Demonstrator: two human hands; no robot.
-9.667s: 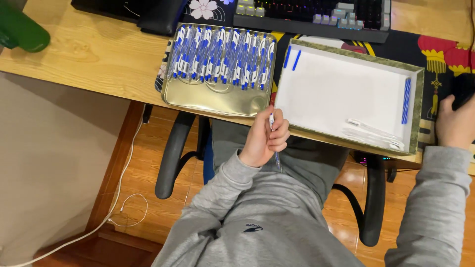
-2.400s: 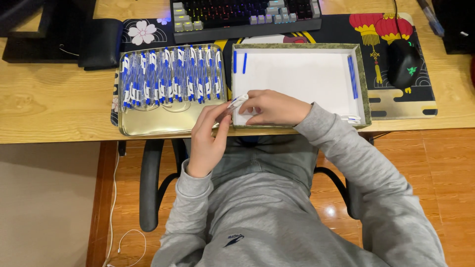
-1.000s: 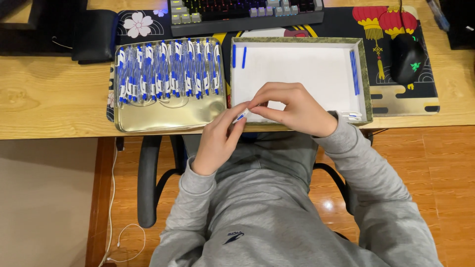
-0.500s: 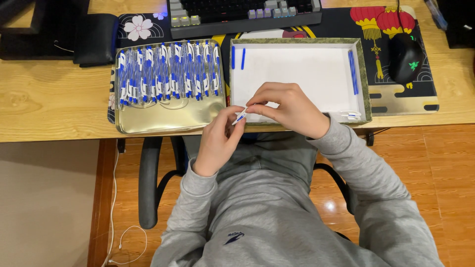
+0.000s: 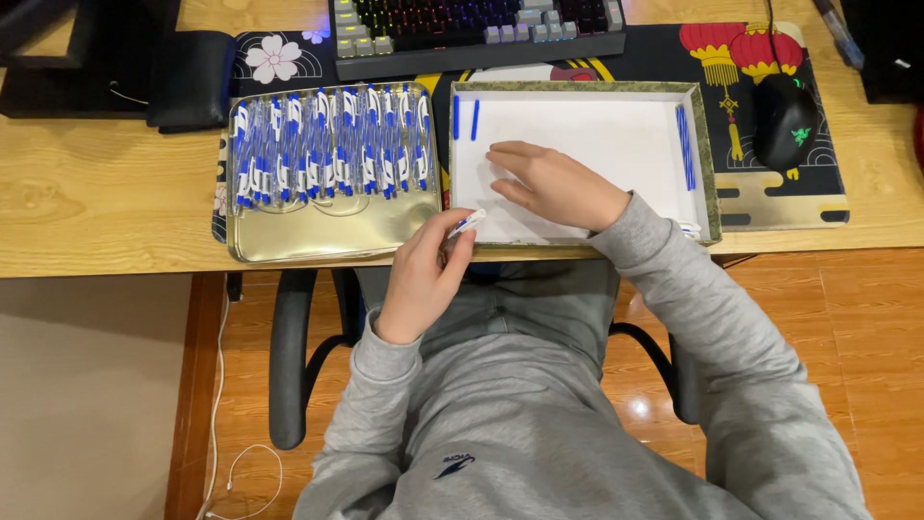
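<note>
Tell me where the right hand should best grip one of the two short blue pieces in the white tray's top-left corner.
Probably pinch a short blue piece across its narrow middle, from above. Both lie flat, upright in view, apart on the white tray floor, with clear space for the right hand fingers.

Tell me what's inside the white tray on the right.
In the white tray: two short blue pieces at the top left, thin blue refills along the right wall, and the right hand resting flat on the floor. Anything under that hand is hidden.
</note>
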